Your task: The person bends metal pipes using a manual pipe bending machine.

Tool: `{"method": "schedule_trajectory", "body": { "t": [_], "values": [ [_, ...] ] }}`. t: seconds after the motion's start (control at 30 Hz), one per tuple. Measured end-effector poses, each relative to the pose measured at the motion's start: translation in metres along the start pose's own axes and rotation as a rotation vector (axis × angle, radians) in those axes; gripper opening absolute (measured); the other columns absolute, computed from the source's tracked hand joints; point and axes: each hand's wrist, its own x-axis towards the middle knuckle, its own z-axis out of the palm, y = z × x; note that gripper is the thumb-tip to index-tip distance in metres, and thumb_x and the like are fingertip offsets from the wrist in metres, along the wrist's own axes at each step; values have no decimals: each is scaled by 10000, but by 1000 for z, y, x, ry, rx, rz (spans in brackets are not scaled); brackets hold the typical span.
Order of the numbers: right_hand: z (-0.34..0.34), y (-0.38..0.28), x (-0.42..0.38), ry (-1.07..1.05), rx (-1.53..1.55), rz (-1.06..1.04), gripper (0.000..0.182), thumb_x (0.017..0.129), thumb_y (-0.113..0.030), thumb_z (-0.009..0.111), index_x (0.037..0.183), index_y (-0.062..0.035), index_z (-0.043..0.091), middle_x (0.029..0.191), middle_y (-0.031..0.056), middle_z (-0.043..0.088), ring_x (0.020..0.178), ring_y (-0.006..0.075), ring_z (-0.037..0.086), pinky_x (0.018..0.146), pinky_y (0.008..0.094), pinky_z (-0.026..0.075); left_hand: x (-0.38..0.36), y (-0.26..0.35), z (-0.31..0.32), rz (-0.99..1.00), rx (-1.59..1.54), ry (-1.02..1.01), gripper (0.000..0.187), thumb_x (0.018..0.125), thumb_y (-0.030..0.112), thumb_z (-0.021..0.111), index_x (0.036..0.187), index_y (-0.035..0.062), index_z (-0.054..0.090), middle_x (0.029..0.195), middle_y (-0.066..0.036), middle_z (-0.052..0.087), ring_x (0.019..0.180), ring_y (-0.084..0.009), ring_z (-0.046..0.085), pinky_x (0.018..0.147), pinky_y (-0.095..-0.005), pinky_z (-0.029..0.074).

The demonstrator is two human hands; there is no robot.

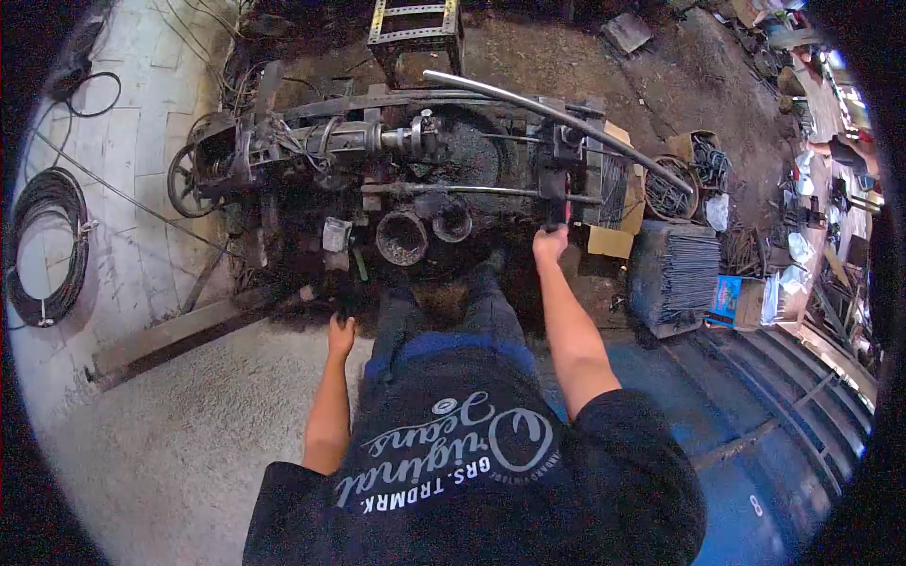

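Observation:
In front of me stands a dark, greasy machine [349,141] with a metal spindle and a handwheel on its left side. My right hand [550,245] is closed at the machine's right end, around a dark handle with a red part [566,213]. My left hand [341,336] hangs low on the left with its fingers curled; whatever lies in them is too dark to make out. Between my hands, a round tub of small metal pieces [402,238] and a second round container [452,219] sit under a horizontal bar [462,190].
A long metal pipe [557,118] slants across the machine's right end. To the right are a bin of thin rods [694,269], a cardboard box [611,241] and a basket of metal parts [672,189]. Coiled cable [47,247] hangs left. Another person's arm [819,148] shows far right.

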Motion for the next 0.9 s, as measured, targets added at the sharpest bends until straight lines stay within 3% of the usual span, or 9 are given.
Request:
{"method": "schedule_trajectory", "body": {
  "t": [0.07, 0.23, 0.3, 0.5, 0.6, 0.7, 0.73, 0.77, 0.9],
  "values": [
    [-4, -10, -5, -37, 147, 18, 342, 792, -209, 695, 1013, 8, 547, 895, 200, 647, 869, 371, 628, 781, 423, 471, -35, 35, -19, -369, -124, -83, 604, 877, 209, 587, 1372, -26, 332, 1019, -190, 635, 850, -265, 652, 742, -355, 503],
    [-69, -53, -43, -171, 205, -101, 305, 914, -203, 550, 1155, -17, 533, 933, 234, 634, 906, 408, 604, 792, 436, 455, -83, 7, -22, -498, -182, -70, 621, 880, 185, 577, 1398, -7, 294, 990, -188, 646, 819, -241, 657, 698, -340, 507],
    [-58, -14, -48, -143, 169, -170, 290, 920, -196, 536, 1152, -23, 543, 930, 231, 635, 899, 398, 609, 787, 434, 457, -79, -72, -10, -415, -184, -26, 636, 867, 216, 589, 1384, -30, 311, 993, -196, 648, 816, -257, 650, 701, -351, 508],
    [-109, 3, -104, -102, 201, -183, 323, 940, -249, 512, 1098, 14, 609, 875, 211, 650, 803, 338, 630, 733, 404, 472, -41, -127, -19, -218, 216, -21, 573, 861, 239, 593, 1334, -26, 407, 1018, -195, 649, 802, -285, 646, 746, -362, 514],
    [-134, 7, -145, -132, 74, -97, 303, 921, -228, 532, 1014, 43, 634, 869, 227, 650, 826, 360, 636, 740, 415, 476, -3, -29, -66, -501, -143, -259, 567, 862, 261, 610, 1329, -5, 431, 1065, -180, 626, 846, -300, 644, 712, -372, 529],
    [-137, 16, -186, -125, 24, -19, 291, 907, -213, 548, 984, 52, 641, 867, 250, 642, 825, 354, 640, 731, 409, 475, 108, -93, -64, -194, -93, 12, 513, 864, 319, 637, 1279, 57, 486, 960, -130, 609, 726, -245, 644, 529, -381, 526],
    [-140, 10, -205, -93, 19, -1, 291, 907, -213, 548, 984, 52, 641, 867, 250, 642, 825, 354, 640, 731, 409, 475, 134, -83, -76, -66, -115, -75, 531, 871, 328, 628, 1283, 31, 475, 916, -123, 633, 739, -232, 646, 611, -384, 537],
    [-144, -4, -222, -20, 36, -29, 280, 893, -211, 572, 999, 41, 631, 822, 207, 646, 775, 301, 643, 713, 376, 484, 116, -5, -108, -227, -203, -100, 568, 872, 315, 630, 1293, -25, 456, 897, -127, 647, 819, -229, 640, 722, -360, 522],
    [-127, -33, -281, 310, 291, -159, 302, 854, -170, 630, 1090, 0, 552, 731, 63, 595, 632, 208, 597, 646, 309, 490, 195, -46, -132, -39, -119, -221, 570, 864, 325, 628, 1291, -17, 469, 965, -157, 663, 910, -251, 640, 811, -359, 485]
  ]
}}
